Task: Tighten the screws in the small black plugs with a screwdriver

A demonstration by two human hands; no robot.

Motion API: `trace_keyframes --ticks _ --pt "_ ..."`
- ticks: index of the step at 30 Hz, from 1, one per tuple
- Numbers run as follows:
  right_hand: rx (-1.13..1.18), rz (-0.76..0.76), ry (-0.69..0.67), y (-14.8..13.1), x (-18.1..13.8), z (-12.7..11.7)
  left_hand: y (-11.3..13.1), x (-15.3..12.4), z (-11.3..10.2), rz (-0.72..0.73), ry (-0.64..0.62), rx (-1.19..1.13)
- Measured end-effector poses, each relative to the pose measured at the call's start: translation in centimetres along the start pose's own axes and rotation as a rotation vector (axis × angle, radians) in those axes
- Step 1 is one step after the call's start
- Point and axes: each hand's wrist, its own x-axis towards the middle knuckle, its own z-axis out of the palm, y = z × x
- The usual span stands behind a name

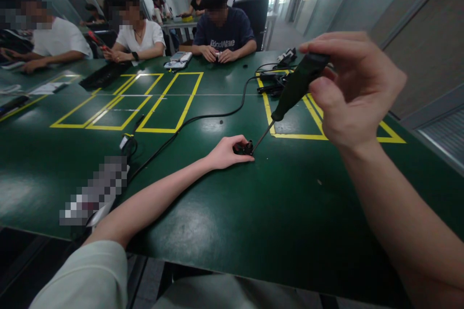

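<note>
My right hand [362, 87] grips the top of a dark green screwdriver [299, 84] between thumb and fingers. The screwdriver slants down to the left, its thin metal shaft ending at a small black part [248, 147]. On the tabletop, my left hand [230, 152] pinches that black part between thumb and fingers. The part has a short round post standing up; its exact kind is too small to make out. Whether the tip sits in a screw is hidden.
A green table [203, 193] carries yellow tape outlines [159, 130]. A black cable [217, 115] runs across it to a bundle of black adapters [271, 84]. At left lies a blurred long object [97, 190]. Across the table, a person in a dark shirt [224, 29] handles something small.
</note>
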Motion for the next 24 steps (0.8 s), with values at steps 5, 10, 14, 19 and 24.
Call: trace_keyframes --ticks 5,10,14,19,24 --pt "0.007 0.054 0.034 -0.12 -0.04 0.17 0.14 0.0 -0.1 0.001 -0.002 0.005" --pt "0.063 0.053 0.016 0.0 -0.11 0.29 0.22 0.01 -0.08 -0.018 0.0 0.019" --pt "-0.007 0.01 0.059 0.16 0.04 0.03 0.14 -0.01 -0.01 -0.012 0.005 0.025" --pt "0.087 0.075 -0.006 -0.05 -0.11 0.08 0.25 -0.05 -0.08 -0.019 0.001 0.034" --pt "0.097 0.133 -0.041 -0.46 -0.06 0.44 0.56 -0.13 -0.11 -0.032 -0.003 0.056"
